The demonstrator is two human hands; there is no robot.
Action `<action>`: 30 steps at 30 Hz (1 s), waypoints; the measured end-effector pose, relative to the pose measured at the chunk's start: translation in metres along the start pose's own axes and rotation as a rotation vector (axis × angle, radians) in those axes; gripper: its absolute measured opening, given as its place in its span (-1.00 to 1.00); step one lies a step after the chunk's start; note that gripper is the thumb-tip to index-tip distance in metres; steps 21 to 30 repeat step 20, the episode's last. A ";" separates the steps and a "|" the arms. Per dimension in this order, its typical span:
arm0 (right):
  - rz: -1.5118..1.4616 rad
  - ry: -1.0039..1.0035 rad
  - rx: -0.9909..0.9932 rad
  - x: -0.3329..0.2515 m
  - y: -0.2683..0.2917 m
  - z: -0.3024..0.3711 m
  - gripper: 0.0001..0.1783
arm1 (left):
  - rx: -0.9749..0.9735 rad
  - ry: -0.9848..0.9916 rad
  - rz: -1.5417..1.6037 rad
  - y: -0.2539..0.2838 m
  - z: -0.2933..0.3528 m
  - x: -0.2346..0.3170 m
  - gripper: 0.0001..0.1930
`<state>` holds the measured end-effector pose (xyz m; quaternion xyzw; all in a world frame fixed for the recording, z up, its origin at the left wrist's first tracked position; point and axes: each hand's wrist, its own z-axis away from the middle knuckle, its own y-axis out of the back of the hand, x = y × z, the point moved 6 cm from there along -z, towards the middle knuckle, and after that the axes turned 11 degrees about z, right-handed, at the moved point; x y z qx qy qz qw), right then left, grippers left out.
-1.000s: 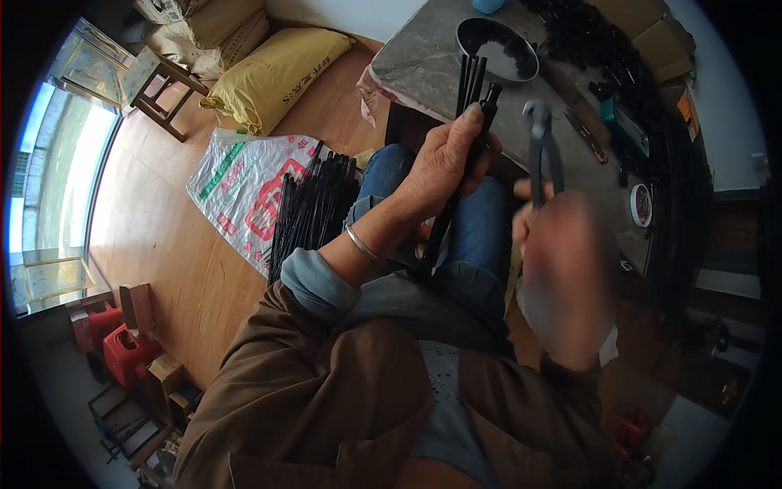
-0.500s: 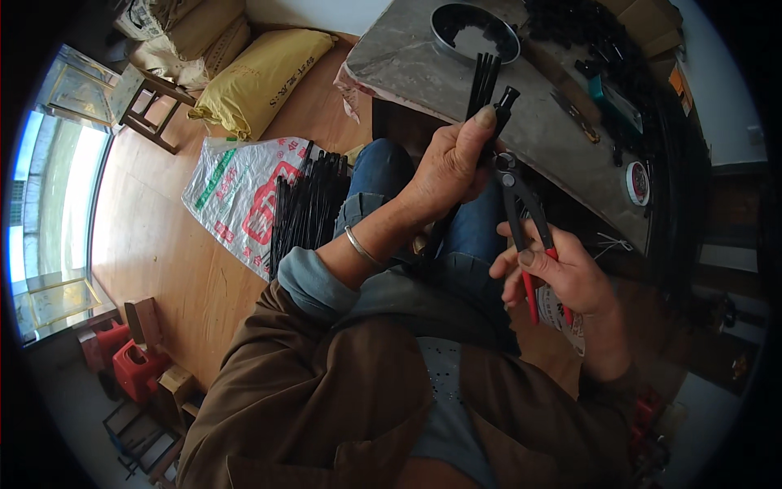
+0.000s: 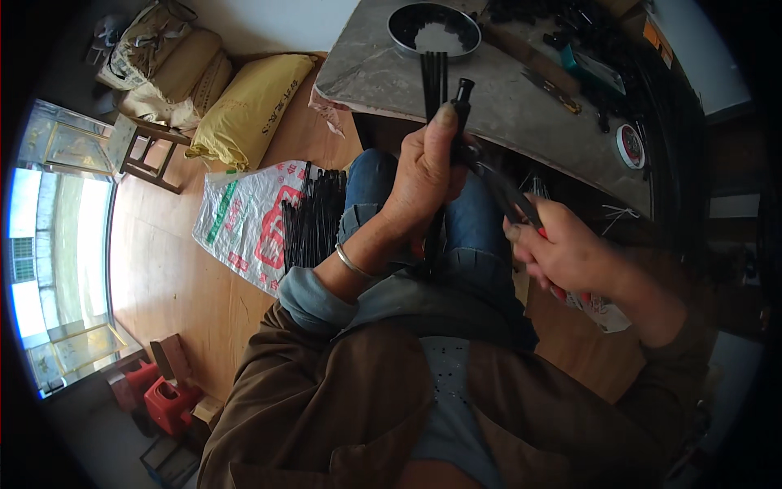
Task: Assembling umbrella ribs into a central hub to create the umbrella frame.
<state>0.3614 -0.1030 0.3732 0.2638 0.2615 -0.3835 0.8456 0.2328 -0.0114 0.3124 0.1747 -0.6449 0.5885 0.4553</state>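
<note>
My left hand [image 3: 422,169] is closed around a bundle of thin black rods [image 3: 434,85]. A thicker black piece with a narrow neck and a flared tip [image 3: 462,96] stands up beside them, by my raised thumb. My right hand [image 3: 568,243] grips red-handled pincers [image 3: 507,194], palm wrapped over the handles. The pincers' dark head is at the bundle, just right of my left fingers; whether the jaws bite on anything is hidden. Between my knees, the lower part of the bundle is mostly hidden.
Many black rods [image 3: 314,220] lie on a white printed sack [image 3: 244,216] left of my knees. A grey table [image 3: 366,69] ahead holds a round pan [image 3: 471,49], a knife [image 3: 554,90], a teal box [image 3: 593,69] and a round tin [image 3: 630,147]. A yellow sack [image 3: 252,110] lies beyond.
The pincers have swung up and left, their head now against the bundle. My right hand has tightened on the handles and turned outward. The view has shifted slightly.
</note>
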 end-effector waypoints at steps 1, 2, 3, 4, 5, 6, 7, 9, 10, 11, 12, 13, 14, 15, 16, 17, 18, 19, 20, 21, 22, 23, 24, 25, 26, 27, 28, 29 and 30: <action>0.065 0.024 0.024 0.000 0.002 -0.003 -0.79 | 0.001 0.019 0.005 0.001 0.002 0.000 -0.41; 0.133 0.048 0.050 0.000 0.004 -0.004 -0.79 | -0.003 0.018 0.004 0.000 0.001 0.000 -0.41; 0.132 0.049 0.053 0.001 0.004 -0.004 -0.79 | -0.006 0.042 0.014 0.000 -0.001 -0.002 -0.41; 0.041 0.067 -0.004 0.002 0.002 -0.004 -0.78 | -0.010 0.067 0.026 0.000 -0.003 -0.003 -0.41; -0.053 0.085 -0.064 0.003 -0.001 -0.003 -0.77 | -0.010 0.068 0.023 0.001 -0.004 -0.004 -0.41; -0.056 0.086 -0.063 0.006 0.002 -0.002 -0.77 | -0.028 0.075 0.037 0.001 -0.005 -0.004 -0.42; -0.065 0.142 -0.078 0.006 0.005 0.000 -0.75 | -0.047 0.083 0.051 0.001 -0.005 -0.005 -0.42; -0.049 0.124 -0.112 0.004 0.010 0.008 -0.73 | -0.065 0.102 0.065 0.001 -0.006 -0.005 -0.42; -0.048 0.091 -0.113 0.001 0.014 0.013 -0.73 | -0.085 0.118 0.080 -0.001 -0.006 -0.006 -0.42; -0.049 0.059 -0.111 0.000 0.016 0.016 -0.73 | -0.086 0.121 0.077 -0.003 -0.005 -0.006 -0.42; -0.039 0.068 -0.128 0.000 0.019 0.015 -0.73 | -0.089 0.107 0.056 -0.006 -0.005 -0.006 -0.41; -0.044 0.070 -0.127 -0.001 0.021 0.015 -0.73 | -0.092 0.093 0.035 -0.008 -0.004 -0.006 -0.41; -0.036 0.049 -0.131 -0.001 0.022 0.016 -0.73 | -0.085 0.084 0.010 -0.009 -0.004 -0.007 -0.41; -0.028 0.029 -0.135 -0.001 0.024 0.017 -0.73 | -0.088 0.086 0.007 -0.010 -0.004 -0.007 -0.41; -0.032 0.031 -0.133 -0.003 0.025 0.019 -0.73 | -0.099 0.077 0.001 -0.013 -0.003 -0.006 -0.41; -0.015 -0.002 -0.129 -0.004 0.026 0.022 -0.73 | -0.107 0.069 -0.006 -0.015 -0.002 -0.005 -0.40; 0.001 -0.034 -0.126 -0.004 0.026 0.023 -0.73 | -0.109 0.072 -0.011 -0.017 -0.001 -0.006 -0.40; 0.025 -0.043 -0.129 -0.004 0.026 0.024 -0.73 | -0.087 0.082 -0.026 -0.017 0.000 -0.007 -0.40; 0.049 -0.054 -0.131 -0.003 0.025 0.025 -0.72 | -0.067 0.094 -0.039 -0.018 0.001 -0.008 -0.39; 0.049 -0.054 -0.131 -0.003 0.025 0.025 -0.72 | -0.067 0.094 -0.039 -0.018 0.001 -0.008 -0.39; 0.049 -0.054 -0.131 -0.003 0.025 0.025 -0.72 | -0.067 0.094 -0.039 -0.018 0.001 -0.008 -0.39; 0.049 -0.054 -0.131 -0.003 0.025 0.025 -0.72 | -0.067 0.094 -0.039 -0.018 0.001 -0.008 -0.39; 0.049 -0.054 -0.131 -0.003 0.025 0.025 -0.72 | -0.067 0.094 -0.039 -0.018 0.001 -0.008 -0.39; 0.049 -0.054 -0.131 -0.003 0.025 0.025 -0.72 | -0.067 0.094 -0.039 -0.018 0.001 -0.008 -0.39; 0.049 -0.054 -0.131 -0.003 0.025 0.025 -0.72 | -0.067 0.094 -0.039 -0.018 0.001 -0.008 -0.39; 0.049 -0.054 -0.131 -0.003 0.025 0.025 -0.72 | -0.067 0.094 -0.039 -0.018 0.001 -0.008 -0.39; 0.049 -0.054 -0.131 -0.003 0.025 0.025 -0.72 | -0.067 0.094 -0.039 -0.018 0.001 -0.008 -0.39; 0.049 -0.054 -0.131 -0.003 0.025 0.025 -0.72 | -0.067 0.094 -0.039 -0.018 0.001 -0.008 -0.39; 0.049 -0.054 -0.131 -0.003 0.025 0.025 -0.72 | -0.067 0.094 -0.039 -0.018 0.001 -0.008 -0.39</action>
